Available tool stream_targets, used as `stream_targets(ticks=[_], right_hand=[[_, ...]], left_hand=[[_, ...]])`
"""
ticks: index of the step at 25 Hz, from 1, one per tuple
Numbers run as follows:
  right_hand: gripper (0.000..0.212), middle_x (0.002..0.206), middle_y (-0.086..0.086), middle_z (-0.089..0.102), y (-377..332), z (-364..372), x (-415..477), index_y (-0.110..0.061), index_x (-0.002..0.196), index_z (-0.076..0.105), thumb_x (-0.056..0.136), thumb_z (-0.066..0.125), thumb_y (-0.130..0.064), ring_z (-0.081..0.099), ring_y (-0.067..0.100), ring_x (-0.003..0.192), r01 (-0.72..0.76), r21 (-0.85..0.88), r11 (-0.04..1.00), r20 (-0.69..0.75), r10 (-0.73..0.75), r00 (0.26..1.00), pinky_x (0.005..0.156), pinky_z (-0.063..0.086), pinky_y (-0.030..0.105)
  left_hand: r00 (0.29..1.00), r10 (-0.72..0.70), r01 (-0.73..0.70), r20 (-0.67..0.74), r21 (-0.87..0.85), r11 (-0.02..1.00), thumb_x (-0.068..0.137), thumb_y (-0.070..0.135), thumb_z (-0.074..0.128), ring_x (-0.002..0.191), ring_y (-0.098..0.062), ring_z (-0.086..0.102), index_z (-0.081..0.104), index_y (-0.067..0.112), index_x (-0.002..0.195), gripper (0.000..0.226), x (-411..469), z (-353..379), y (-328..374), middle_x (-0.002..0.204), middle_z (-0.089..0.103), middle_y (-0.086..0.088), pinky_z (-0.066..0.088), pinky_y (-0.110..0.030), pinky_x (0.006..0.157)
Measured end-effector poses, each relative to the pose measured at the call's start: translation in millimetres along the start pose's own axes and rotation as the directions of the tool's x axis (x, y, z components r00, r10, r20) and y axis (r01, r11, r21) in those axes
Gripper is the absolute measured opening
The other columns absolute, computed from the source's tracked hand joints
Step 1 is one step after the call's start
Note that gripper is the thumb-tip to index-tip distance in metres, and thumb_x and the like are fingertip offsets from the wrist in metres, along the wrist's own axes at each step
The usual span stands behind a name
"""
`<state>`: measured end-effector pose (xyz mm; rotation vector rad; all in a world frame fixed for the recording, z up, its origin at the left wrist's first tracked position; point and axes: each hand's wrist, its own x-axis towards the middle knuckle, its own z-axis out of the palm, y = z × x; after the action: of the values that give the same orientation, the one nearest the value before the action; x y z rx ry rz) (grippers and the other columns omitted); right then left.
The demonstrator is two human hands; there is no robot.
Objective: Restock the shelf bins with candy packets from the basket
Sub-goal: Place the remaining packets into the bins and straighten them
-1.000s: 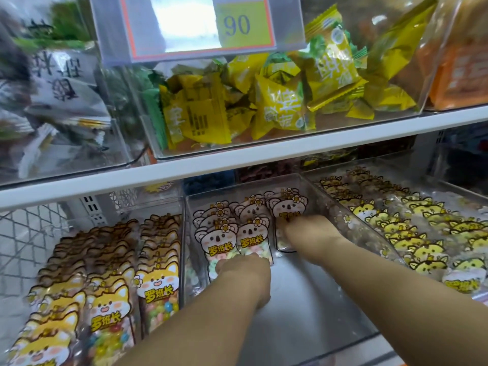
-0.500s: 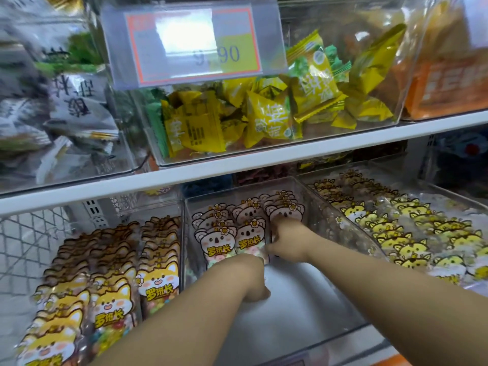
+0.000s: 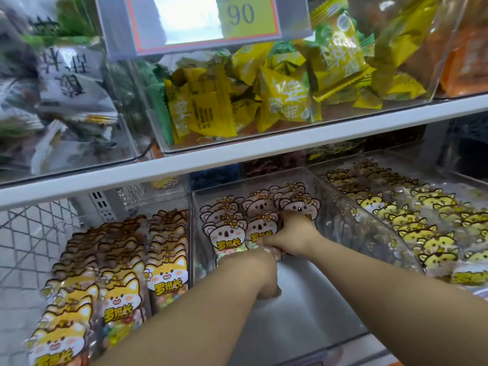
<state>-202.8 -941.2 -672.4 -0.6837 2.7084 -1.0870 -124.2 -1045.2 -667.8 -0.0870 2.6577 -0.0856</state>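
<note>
Fingers (image 3: 267, 243) of right hand (image 3: 295, 233) grip koala packets (image 3: 260, 228), middle bin (image 3: 343, 217).

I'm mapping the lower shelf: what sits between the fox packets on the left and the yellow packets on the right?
A clear bin of koala packets, half bare at the front, seen in the head view.

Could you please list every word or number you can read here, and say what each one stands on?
"90": on the price tag.
"罗班长": on the koala packets and the fox packets.
Too blurred or turned to read: the characters on the yellow wrappers and the grey bags.
</note>
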Motion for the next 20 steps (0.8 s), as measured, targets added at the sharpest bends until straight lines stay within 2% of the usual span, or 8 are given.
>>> stream_targets(ticks=[2,6,8,10,13,15,17,20], right_hand=[[0.038,0.1,0.002,0.073,3.9,3.0,1.4,-0.013,0.102,0.07,0.073,0.082,-0.034,0.067,0.021,0.095,-0.015,0.018,1.0,-0.076,0.016,0.997,0.079,0.054,0.027],[0.049,0.094,-0.003,0.072,8.1,5.8,2.1,-0.022,0.096,0.071,0.056,0.076,-0.051,0.068,0.018,0.091,-0.063,0.019,0.998,-0.131,0.064,0.989,0.077,0.056,0.03],[0.044,0.1,-0.002,0.072,6.9,4.6,1.1,-0.021,0.102,0.069,0.065,0.081,-0.043,0.066,0.02,0.095,-0.069,0.02,0.997,-0.133,0.071,0.989,0.076,0.05,0.025],[0.039,0.106,0.001,0.07,8.8,1.5,0.9,-0.017,0.108,0.067,0.075,0.081,-0.034,0.065,0.022,0.101,-0.043,-0.006,0.999,-0.122,0.042,0.992,0.076,0.045,0.023],[0.044,0.112,0.003,0.07,10.1,-1.0,-0.9,-0.017,0.115,0.063,0.076,0.08,-0.031,0.065,0.024,0.105,0.023,0.01,1.0,-0.129,-0.022,0.991,0.084,0.051,0.028],[0.057,0.113,0.002,0.068,11.2,-3.2,-3.2,-0.017,0.123,0.055,0.075,0.08,-0.035,0.064,0.024,0.105,0.033,-0.017,0.999,-0.127,-0.035,0.991,0.086,0.054,0.033],[0.073,0.112,0.002,0.068,12.7,-6.7,-5.1,-0.021,0.128,0.044,0.069,0.077,-0.05,0.066,0.026,0.102,0.02,-0.098,0.995,-0.114,-0.031,0.993,0.084,0.056,0.039],[0.078,0.108,0.002,0.068,12.2,-12.4,-10.0,-0.027,0.126,0.035,0.067,0.07,-0.065,0.066,0.027,0.098,0.017,-0.258,0.966,-0.019,-0.023,1.0,0.08,0.057,0.042]], left_hand=[[0.999,-0.033,0.033,0.002,0.007,0.999,0.083,0.056,0.059,0.131,-0.03,0.05,0.034,0.026,0.153,0.08,3.1,-0.2,-2.8,0.152,0.04,0.003,0.045,-0.049,0.104],[0.985,-0.154,0.144,0.081,0.118,0.983,0.084,0.058,0.061,0.127,-0.037,0.052,0.041,0.015,0.148,0.081,5.5,-10.4,-3.1,0.144,0.048,-0.007,0.047,-0.05,0.103],[0.968,-0.2,0.176,0.153,0.161,0.971,0.082,0.062,0.063,0.121,-0.038,0.055,0.051,0.014,0.139,0.076,1.6,-12.9,-3.2,0.135,0.055,-0.009,0.049,-0.051,0.1],[0.968,-0.176,0.156,0.178,0.124,0.98,0.08,0.062,0.063,0.117,-0.034,0.059,0.056,0.019,0.136,0.07,-0.7,-14.7,-6.7,0.133,0.057,-0.004,0.051,-0.048,0.099],[0.993,-0.072,0.084,0.097,-0.127,0.988,0.091,0.037,0.059,0.113,-0.023,0.061,0.062,0.021,0.133,0.045,-8.7,-28.7,-16.2,0.128,0.063,-0.001,0.049,-0.035,0.101],[0.998,-0.063,0.065,0.013,-0.209,0.976,0.095,0.023,0.051,0.11,-0.025,0.061,0.064,0.014,0.125,0.033,-11.7,-38.8,-20.2,0.121,0.064,-0.007,0.051,-0.035,0.096],[0.996,-0.088,0.089,0.011,-0.163,0.983,0.095,0.016,0.049,0.11,-0.029,0.061,0.06,0.008,0.125,0.033,-13.9,-42.2,-16.6,0.121,0.063,-0.012,0.051,-0.039,0.094],[0.99,-0.127,0.131,0.052,-0.077,0.988,0.095,0.015,0.05,0.108,-0.029,0.06,0.053,0.01,0.131,0.037,-15.4,-40.8,-6.1,0.124,0.059,-0.011,0.052,-0.04,0.093]])
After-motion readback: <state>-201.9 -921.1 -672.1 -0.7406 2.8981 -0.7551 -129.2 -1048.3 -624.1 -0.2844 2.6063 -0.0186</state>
